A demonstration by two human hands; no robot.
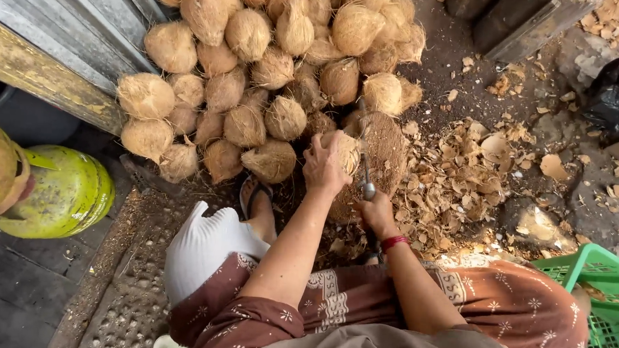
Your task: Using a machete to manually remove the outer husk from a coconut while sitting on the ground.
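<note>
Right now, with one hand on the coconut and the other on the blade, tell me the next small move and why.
Probably lever the blade a little further under the husk. The left hand grips the coconut on the fibre-covered block, the right hand holds the blade's handle just beside it, and peeled husk scraps already lie to the right.

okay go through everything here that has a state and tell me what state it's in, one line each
left hand: gripping the coconut
right hand: closed on the knife
coconut: husked, held on the block
knife: blade up against the coconut
coconut pile: heaped, fibrous, unopened
husk scraps: strewn on the ground
green crate: contents unclear
</note>
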